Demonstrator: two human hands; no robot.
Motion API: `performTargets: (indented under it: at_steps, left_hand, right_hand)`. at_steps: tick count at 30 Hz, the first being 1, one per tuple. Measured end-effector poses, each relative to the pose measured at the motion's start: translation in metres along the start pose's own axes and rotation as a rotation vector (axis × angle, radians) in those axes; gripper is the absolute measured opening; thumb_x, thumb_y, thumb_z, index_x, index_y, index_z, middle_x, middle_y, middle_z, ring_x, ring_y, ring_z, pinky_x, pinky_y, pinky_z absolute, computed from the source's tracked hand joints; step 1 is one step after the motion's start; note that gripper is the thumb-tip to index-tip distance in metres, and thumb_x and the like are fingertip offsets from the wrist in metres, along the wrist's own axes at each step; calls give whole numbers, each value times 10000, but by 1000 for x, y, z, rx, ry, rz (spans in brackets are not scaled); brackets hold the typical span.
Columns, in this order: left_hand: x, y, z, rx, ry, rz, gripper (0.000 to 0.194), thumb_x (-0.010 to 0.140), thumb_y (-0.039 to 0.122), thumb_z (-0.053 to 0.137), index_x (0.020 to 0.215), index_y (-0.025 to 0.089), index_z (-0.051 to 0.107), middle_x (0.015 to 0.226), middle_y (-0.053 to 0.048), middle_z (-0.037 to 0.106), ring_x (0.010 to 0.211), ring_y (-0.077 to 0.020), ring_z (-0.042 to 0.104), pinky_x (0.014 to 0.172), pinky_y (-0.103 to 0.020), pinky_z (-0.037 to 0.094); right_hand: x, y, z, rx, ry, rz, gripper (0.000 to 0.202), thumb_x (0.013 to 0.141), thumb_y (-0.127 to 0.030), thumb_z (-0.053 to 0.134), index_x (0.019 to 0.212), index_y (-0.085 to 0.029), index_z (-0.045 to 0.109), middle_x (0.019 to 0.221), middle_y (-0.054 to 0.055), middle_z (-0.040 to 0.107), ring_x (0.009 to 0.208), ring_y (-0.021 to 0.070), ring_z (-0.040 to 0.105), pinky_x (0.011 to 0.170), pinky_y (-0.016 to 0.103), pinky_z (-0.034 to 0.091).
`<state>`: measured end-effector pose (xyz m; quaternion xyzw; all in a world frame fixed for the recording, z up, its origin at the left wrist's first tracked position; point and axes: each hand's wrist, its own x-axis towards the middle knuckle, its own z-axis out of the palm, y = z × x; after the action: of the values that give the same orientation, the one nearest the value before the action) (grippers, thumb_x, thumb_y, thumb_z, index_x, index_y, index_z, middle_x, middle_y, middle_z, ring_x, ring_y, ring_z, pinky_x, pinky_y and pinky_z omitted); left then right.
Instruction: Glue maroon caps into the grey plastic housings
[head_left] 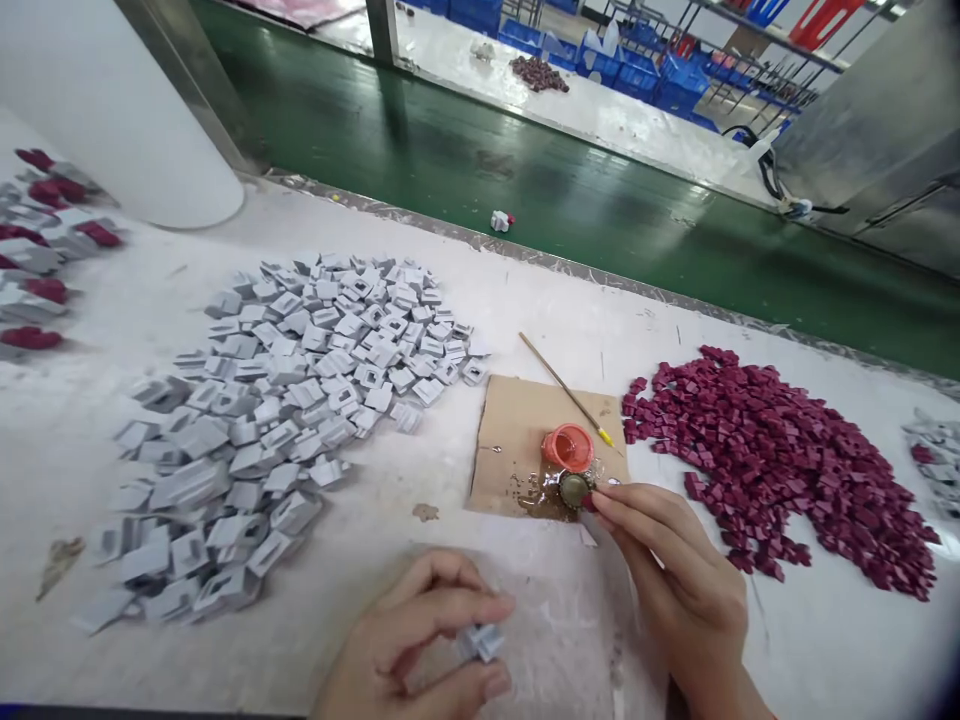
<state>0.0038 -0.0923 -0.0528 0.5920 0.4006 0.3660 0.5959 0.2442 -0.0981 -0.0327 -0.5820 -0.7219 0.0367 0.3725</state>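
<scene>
Low in the middle of the head view, my left hand [427, 640] pinches a small grey plastic part [481, 641] between thumb and fingers. My right hand [675, 560] has its fingertips closed on a small maroon plastic part [588, 501]. That part is at the edge of a bottle cap [574, 489]; whether it touches the cap I cannot tell. The cap sits in a wet patch on a cardboard piece [510, 420]. Just behind it stands an orange-red cup [568, 447]. A thin stick with a yellow tip [566, 388] lies across the cardboard's far edge.
A large pile of grey parts [300, 370] spreads to the left, and a pile of maroon parts [780, 460] to the right. Joined grey and maroon pieces [45, 240] lie far left. Beyond the table edge runs a green conveyor belt [420, 150] carrying one small piece [501, 221].
</scene>
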Motion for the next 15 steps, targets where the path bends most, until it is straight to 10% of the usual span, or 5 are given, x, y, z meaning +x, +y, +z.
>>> performTargets:
  at_steps: [15]
  left_hand:
    - [3, -7, 18, 511, 65, 378, 152, 966, 185, 528, 1066, 154, 637, 950, -29, 725, 938, -134, 655, 898, -192, 527]
  right_hand:
    - [-1, -6, -2, 40, -42, -33, 368, 806, 74, 607, 1078, -167, 666, 1028, 54, 670, 964, 156, 621, 837, 314, 520]
